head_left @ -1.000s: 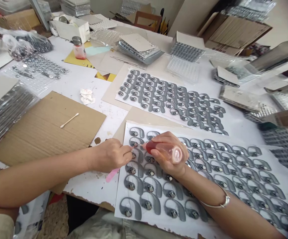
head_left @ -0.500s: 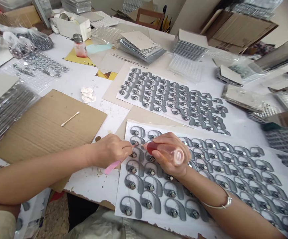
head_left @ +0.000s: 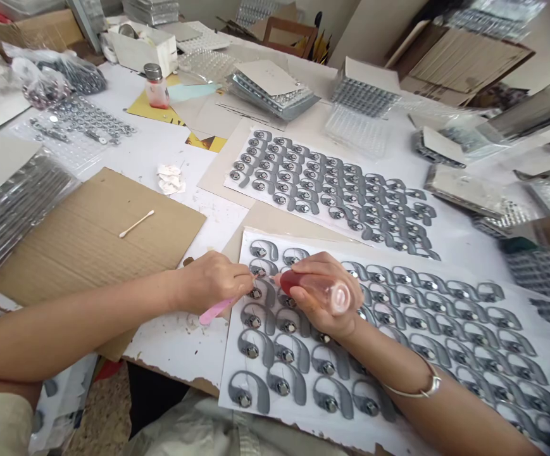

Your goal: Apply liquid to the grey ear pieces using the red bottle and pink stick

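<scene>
My left hand (head_left: 215, 283) is closed around a slim pink tool (head_left: 215, 312); its flat rounded end sticks out below the palm, and its kind is hard to make out. In my right hand (head_left: 325, 304) is a clear squeeze bottle (head_left: 319, 290) with red liquid, tipped on its side, nozzle pointing left at the left fingertips. Both hands are over the upper left of a white sheet (head_left: 231, 354) carrying rows of grey ear-hook earphone pieces (head_left: 334, 396) with round metallic parts. The spot between nozzle and fingertips is too small to read clearly.
Behind lies a second sheet of grey ear-hook pieces (head_left: 312, 174). To the left are brown cardboard (head_left: 99, 234), a cotton swab (head_left: 136, 224), crumpled tissue (head_left: 171, 179) and stacked plastic trays (head_left: 23, 209). A small jar of red liquid (head_left: 156, 87) stands farther back.
Hardly anything differs. The left hand and forearm have shifted very slightly, and the view has moved a little. Both hands keep their hold on the pink tool and the bottle.
</scene>
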`<state>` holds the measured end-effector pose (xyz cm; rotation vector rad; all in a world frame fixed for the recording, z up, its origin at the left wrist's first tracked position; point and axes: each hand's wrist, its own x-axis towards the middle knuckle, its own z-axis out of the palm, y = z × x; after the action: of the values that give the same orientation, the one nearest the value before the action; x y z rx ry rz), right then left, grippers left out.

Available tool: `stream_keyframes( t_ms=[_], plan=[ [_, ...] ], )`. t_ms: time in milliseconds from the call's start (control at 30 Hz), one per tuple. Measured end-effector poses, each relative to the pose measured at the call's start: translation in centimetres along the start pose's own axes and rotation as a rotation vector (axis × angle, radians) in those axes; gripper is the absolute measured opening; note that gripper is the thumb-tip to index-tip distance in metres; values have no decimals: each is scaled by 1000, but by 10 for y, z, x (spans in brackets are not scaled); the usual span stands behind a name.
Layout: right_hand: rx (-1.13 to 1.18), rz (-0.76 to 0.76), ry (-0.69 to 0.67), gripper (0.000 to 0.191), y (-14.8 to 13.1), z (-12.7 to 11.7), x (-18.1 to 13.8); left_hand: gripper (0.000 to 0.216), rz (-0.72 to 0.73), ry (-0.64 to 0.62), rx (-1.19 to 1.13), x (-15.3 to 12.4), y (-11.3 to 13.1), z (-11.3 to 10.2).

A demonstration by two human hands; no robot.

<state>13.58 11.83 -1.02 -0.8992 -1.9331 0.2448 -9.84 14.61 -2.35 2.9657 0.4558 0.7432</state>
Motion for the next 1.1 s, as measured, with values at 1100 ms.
stream_keyframes(
  t_ms=[1100],
  plan=[
    [0, -56, -43, 19, 0, 2, -1, 9, -136, 60, -362, 1, -10, -3]
  ],
)
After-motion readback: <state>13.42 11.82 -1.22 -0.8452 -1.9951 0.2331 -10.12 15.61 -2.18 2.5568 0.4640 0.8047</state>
